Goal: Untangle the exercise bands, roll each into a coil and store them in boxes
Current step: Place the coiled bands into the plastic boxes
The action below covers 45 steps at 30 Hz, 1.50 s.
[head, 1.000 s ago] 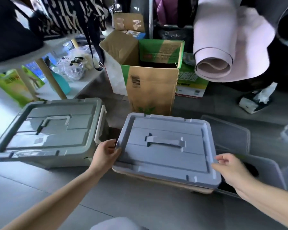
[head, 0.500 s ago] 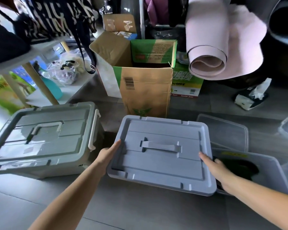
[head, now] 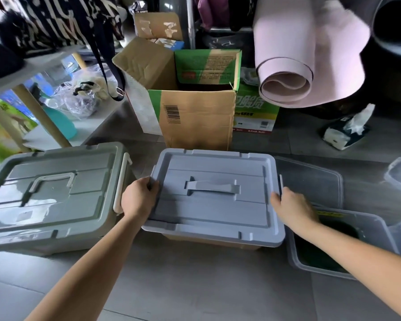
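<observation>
A single head-worn camera looks forward and down, near the blue-lidded box [head: 213, 212].

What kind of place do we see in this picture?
Probably a home storage room. A blue-grey storage box and a grey-green storage box, both lidded, stand on the floor; an open cardboard box stands behind them, and a rolled pink mat is kept at the back.

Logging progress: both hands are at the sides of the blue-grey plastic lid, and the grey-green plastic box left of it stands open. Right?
No: the head view shows the grey-green plastic box closed, lid on. The left hand and right hand are at the sides of the blue-grey plastic lid.
</observation>
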Available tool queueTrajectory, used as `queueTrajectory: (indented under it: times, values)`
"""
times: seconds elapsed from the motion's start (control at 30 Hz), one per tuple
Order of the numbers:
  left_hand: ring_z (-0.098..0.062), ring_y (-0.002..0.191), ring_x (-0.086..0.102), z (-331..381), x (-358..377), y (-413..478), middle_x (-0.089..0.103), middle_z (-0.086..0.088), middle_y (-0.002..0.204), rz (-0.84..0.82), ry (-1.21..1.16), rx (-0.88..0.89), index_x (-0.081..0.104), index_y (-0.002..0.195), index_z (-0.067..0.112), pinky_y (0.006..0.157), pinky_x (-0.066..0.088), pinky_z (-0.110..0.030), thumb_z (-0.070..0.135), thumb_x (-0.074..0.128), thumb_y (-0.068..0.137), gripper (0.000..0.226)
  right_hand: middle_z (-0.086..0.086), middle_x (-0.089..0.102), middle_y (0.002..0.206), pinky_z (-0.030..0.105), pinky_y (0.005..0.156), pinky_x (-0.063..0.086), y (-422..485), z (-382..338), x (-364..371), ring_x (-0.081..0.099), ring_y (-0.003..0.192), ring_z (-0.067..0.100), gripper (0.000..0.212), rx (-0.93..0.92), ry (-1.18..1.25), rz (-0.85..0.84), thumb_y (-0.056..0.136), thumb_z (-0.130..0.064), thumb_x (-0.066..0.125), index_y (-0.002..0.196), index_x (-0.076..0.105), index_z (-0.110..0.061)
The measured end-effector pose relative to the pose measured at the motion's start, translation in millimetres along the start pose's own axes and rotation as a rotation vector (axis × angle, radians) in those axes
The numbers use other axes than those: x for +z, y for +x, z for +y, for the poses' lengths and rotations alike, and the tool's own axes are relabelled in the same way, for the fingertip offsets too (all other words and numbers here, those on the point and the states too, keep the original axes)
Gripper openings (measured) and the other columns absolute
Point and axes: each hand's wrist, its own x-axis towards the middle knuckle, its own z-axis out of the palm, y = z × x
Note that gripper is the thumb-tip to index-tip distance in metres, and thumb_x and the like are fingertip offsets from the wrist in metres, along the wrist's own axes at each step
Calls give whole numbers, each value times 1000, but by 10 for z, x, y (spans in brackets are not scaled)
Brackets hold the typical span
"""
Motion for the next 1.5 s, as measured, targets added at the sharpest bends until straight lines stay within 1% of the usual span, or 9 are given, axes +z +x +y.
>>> queueTrajectory:
  times: [0.13, 0.23, 0.37, 0.73, 0.93, 1.03, 1.13, 1.37, 1.5]
  values:
    - [-24, 59, 48, 30, -26, 19, 63, -4, 73, -4, 144, 30, 61, 77, 21, 52, 33, -30, 37, 48, 92, 25, 3, 61, 71, 28, 50, 50, -45, -57, -39, 61, 59, 16, 31, -30, 21, -4, 99, -33, 37, 80, 51, -13]
    - [-35, 90, 59, 218, -48, 45, 63, -12, 105, -98, 223, 85, 54, 112, 14, 74, 47, -42, 32, 47, 93, 27, 3, 63, 79, 28, 55, 51, 25, 38, -147, 61, 65, 14, 29, -88, 96, -155, 98, -39, 38, 85, 52, -18]
    - [-33, 128, 44, 998, 16, 37, 32, -13, 151, -321, 145, 268, 17, 148, 9, 102, 39, -43, 46, 44, 95, 70, 7, 54, 134, 35, 97, 44, 279, 512, -501, 50, 122, 22, 60, -196, -50, -438, 94, -54, 39, 140, 39, -15]
    - [-19, 147, 7, 2782, 1120, -786, 16, 0, 158, -468, 177, 626, 10, 151, 18, 118, 10, -39, 46, 39, 96, 68, 6, 69, 100, 30, 78, 47, 1049, 2037, -368, 62, 98, 27, 17, 24, 150, -281, 87, -28, 64, 98, 70, -16]
    - [-19, 147, 6, 2856, 1362, -1065, 24, 4, 156, -266, 501, 720, 16, 150, 19, 111, -17, -43, 47, 35, 95, 64, 7, 50, 139, 35, 103, 41, 1511, 2264, 69, 49, 124, 28, 64, 79, 130, -332, 78, -29, 76, 135, 49, -21]
    - [-17, 147, 6, 2978, 1484, -1192, 22, 4, 156, -300, 434, 758, 17, 149, 20, 112, -16, -39, 46, 37, 95, 64, 3, 9, 159, 48, 115, 20, 1680, 2276, 243, 12, 144, 31, 81, 39, 35, -484, 85, -12, 64, 149, 18, -31]
    - [-16, 146, 8, 3024, 1626, -1248, 21, 6, 156, -405, 275, 670, 15, 150, 22, 116, 4, -34, 48, 40, 95, 66, -2, -15, 158, 55, 116, 6, 1766, 2361, 371, -16, 144, 26, 83, 19, -56, -584, 89, 7, 35, 148, 1, -40]
    - [-20, 131, 41, 2994, 1810, -1352, 37, -3, 148, -629, 18, 307, 17, 149, 20, 97, 35, -24, 45, 53, 90, 73, 15, 10, 157, 46, 106, 37, 1689, 2500, 274, 15, 142, 38, 64, -314, -491, -402, 96, -23, 46, 150, 12, -25]
    - [-22, 131, 41, 2983, 1794, -1318, 37, -6, 147, -593, -63, 230, 18, 148, 18, 96, 33, -22, 40, 60, 88, 76, 13, 43, 144, 39, 106, 33, 1517, 2531, -47, 40, 132, 30, 40, -408, -120, -75, 99, -14, 43, 138, 44, -8]
